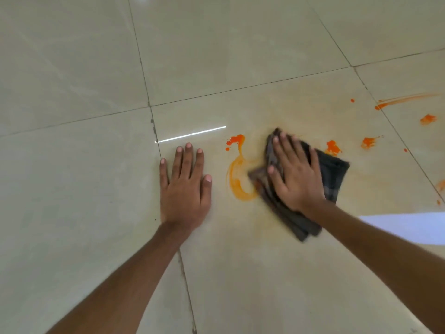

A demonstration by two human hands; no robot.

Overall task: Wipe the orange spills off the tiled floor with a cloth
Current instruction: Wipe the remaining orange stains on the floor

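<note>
The tiled floor (240,44) lay open beyond both hands and out to the left, with glossy beige tiles running to the top edge of the view. The left hand (185,186) lay flat on the floor, fingers straight and spread, its little finger just beside a dark grout line (144,75). The right hand (297,174) pressed flat, fingers spread, on a dark folded cloth (334,174). The cloth was blurred, and its left edge touched a curled orange smear (237,186). Beyond that smear sat a bright orange splash (237,139). Right of the cloth lay more orange spots (368,142), and farther off an orange streak (404,100) marked the next tile. A white patch (414,227) showed at the right edge behind the right forearm; what it was could not be told. A thin bright reflection (192,135) crossed the tile just beyond the left fingertips.
</note>
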